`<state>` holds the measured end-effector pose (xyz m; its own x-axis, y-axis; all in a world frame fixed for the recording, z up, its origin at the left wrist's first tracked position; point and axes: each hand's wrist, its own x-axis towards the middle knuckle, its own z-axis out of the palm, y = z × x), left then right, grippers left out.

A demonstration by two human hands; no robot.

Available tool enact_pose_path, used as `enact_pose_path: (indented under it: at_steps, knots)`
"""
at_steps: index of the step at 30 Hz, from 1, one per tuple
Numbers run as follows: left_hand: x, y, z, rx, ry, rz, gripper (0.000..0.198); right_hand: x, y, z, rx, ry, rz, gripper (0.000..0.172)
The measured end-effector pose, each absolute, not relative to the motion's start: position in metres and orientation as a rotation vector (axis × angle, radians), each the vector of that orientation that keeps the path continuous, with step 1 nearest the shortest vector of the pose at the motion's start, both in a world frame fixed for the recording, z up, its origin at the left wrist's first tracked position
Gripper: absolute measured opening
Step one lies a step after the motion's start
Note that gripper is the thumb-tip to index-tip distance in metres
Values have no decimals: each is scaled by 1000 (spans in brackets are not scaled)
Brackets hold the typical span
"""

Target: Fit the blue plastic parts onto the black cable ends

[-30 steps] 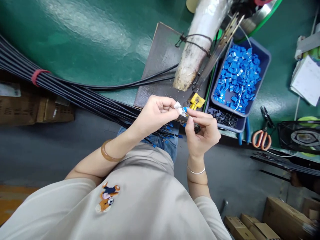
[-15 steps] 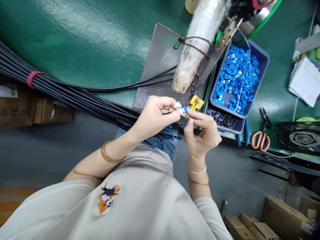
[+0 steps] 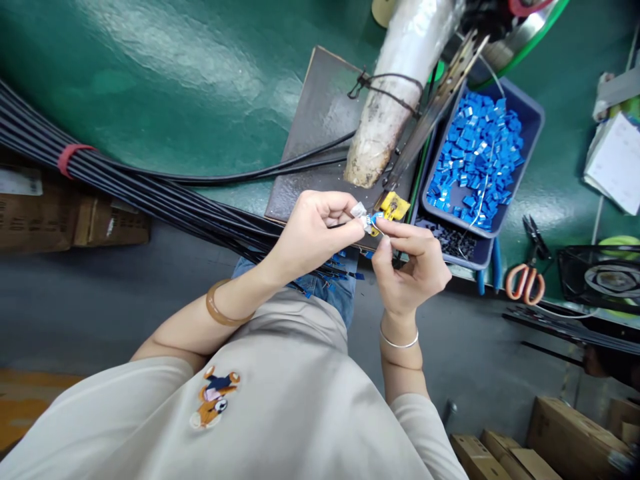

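My left hand (image 3: 325, 223) is closed in a pinch on a small blue connector (image 3: 372, 219) with whitish material at its end; the fingers hide part of it. My right hand (image 3: 413, 263) is closed too, thumb and forefinger pinching a thin wire (image 3: 381, 231) close to the connector. Just beyond my fingertips lies a yellow block (image 3: 395, 206). A long metal tool resembling a soldering iron (image 3: 423, 127) slants down toward that block. Black cables (image 3: 210, 212) run in from the left, with several blue-tipped ends (image 3: 335, 268) hanging over my lap.
A wrapped white tube (image 3: 387, 100) comes down over a dark board (image 3: 325, 100). To the right, a grey bin (image 3: 534, 137) holds blue connectors above another bin of small black parts (image 3: 450, 240). Orange-handled scissors (image 3: 525, 283) and blue-handled pliers (image 3: 496, 263) lie by the table edge.
Both hands keep their pinches, with my right hand shifted slightly to the right. The whole view has moved a little; the connector and wire remain near the yellow block.
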<state>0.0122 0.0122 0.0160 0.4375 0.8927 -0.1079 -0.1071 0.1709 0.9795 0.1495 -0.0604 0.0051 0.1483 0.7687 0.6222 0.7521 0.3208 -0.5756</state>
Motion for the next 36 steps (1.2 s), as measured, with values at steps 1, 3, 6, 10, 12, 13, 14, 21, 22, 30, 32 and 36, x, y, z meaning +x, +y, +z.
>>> enact_pose_path:
  at_steps: [1, 3, 6, 10, 12, 13, 14, 21, 22, 30, 32, 36]
  knots:
    - [13, 13, 16, 1176, 846, 856, 14, 150, -60, 5, -1414, -1591, 22, 19]
    - [15, 14, 16, 1163, 840, 878, 14, 151, -57, 5, -1385, -1596, 10, 18]
    - [17, 16, 16, 1136, 828, 897, 13, 153, -54, 6, -1341, -1596, 0, 18]
    - [18, 17, 15, 1121, 812, 882, 12, 155, -51, 9, -1343, -1621, 7, 17]
    - [17, 17, 15, 1120, 806, 879, 12, 156, -51, 11, -1345, -1638, 6, 17]
    - [17, 17, 16, 1117, 804, 882, 12, 155, -51, 12, -1344, -1642, 4, 17]
    - [17, 17, 16, 1112, 804, 885, 11, 155, -51, 13, -1342, -1644, 1, 17]
    - [17, 19, 18, 1105, 817, 875, 12, 155, -50, 17, -1373, -1687, -35, 17]
    - [16, 19, 18, 1111, 820, 867, 13, 156, -51, 17, -1375, -1703, -37, 17]
    - [13, 17, 15, 1144, 831, 842, 12, 156, -53, 14, -1363, -1721, -10, 20]
    - [13, 16, 15, 1128, 830, 853, 12, 155, -54, 13, -1361, -1698, -17, 20]
    - [14, 14, 15, 1117, 823, 873, 14, 153, -55, 11, -1369, -1689, -61, 20]
